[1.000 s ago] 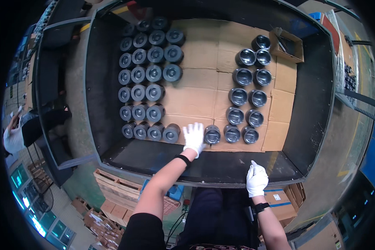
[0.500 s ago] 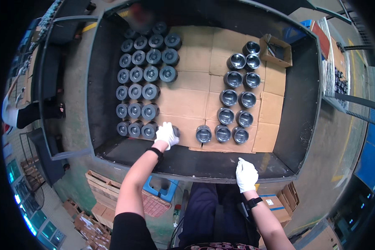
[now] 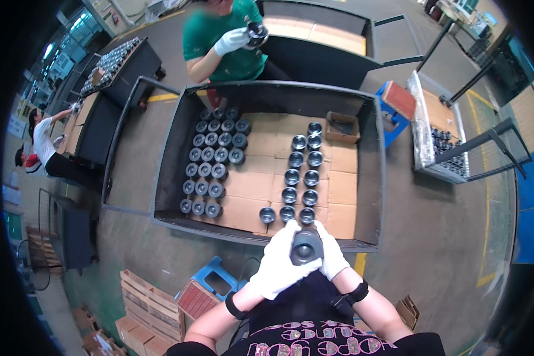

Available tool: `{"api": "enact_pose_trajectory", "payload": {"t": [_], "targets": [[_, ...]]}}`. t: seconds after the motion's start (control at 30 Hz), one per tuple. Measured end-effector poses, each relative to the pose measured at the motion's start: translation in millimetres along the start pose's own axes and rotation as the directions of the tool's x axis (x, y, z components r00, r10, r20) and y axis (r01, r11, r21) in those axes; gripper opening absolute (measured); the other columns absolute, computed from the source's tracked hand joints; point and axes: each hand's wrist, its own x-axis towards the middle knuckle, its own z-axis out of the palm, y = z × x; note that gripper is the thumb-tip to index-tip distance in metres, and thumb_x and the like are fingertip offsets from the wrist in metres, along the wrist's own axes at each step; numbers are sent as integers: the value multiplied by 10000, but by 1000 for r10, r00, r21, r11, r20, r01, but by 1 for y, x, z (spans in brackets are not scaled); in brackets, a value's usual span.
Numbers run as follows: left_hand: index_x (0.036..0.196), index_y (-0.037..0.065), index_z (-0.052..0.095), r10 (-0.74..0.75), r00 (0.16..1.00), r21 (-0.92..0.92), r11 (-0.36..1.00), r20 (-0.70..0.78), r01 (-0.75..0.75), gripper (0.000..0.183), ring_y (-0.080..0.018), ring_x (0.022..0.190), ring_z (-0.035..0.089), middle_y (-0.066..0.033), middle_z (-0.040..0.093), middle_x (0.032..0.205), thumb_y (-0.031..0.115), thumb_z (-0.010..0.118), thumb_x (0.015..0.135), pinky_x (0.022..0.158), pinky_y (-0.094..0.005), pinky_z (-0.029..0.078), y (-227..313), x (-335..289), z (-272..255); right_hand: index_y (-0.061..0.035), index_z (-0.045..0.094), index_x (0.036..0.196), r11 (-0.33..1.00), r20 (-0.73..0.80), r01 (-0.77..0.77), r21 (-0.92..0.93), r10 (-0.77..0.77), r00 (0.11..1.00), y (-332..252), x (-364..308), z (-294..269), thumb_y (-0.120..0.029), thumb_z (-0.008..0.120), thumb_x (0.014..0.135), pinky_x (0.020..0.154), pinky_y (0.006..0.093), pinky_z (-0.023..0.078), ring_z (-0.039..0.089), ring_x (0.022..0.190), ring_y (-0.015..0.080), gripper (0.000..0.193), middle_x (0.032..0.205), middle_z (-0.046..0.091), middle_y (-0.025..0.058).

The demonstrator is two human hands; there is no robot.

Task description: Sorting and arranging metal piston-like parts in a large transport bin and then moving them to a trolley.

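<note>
A dark grey piston [image 3: 306, 249] is held between my two white-gloved hands, close to my body and just outside the front wall of the bin. My left hand [image 3: 282, 264] wraps its left side and underside. On its other side, my right hand [image 3: 333, 254] grips with the fingers closed against it. The piston's round crown with a central dish faces up. In the bin, several pistons [image 3: 204, 171] stand crown-up in rows at the left. Several more pistons [image 3: 292, 177], hollow side up, form two columns right of the middle, with one [image 3: 267, 215] beside their front end.
A black-walled bin [image 3: 267, 240] lined with cardboard [image 3: 252, 178] stands before me; a small cardboard box [image 3: 342, 127] sits in its far right corner. Across it, a person in green holds another piston [image 3: 256, 35]. Blue stools [image 3: 391, 113] stand at right and near left [image 3: 216, 276].
My left hand has lifted a piston from the front of the left rows and brought it to my body. My right hand has joined it. The view has tilted up, showing the person opposite.
</note>
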Motion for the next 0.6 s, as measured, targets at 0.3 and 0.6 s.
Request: {"api": "enact_pose_trajectory", "payload": {"t": [0.3,0.6], "targets": [[1170,49,610,-203,739,-761,-289,642,581,302,-198,1020,619,-66,673,1086,289,501,1022,929,-349,485,12,-24,31,-91,615,1073,998,323,-65,16,56,945,-39,-85,-30,-300,558,1001,774,315,569,663,864,149,228,980,678,38],[1128,60,577,135,809,-660,-510,572,552,182,-182,1002,641,-84,654,1084,164,481,1013,930,-338,514,12,-35,45,-24,521,1309,986,576,155,-65,-90,812,-41,-139,-31,-313,531,1003,1028,314,476,589,1190,227,421,1285,602,102]]}}
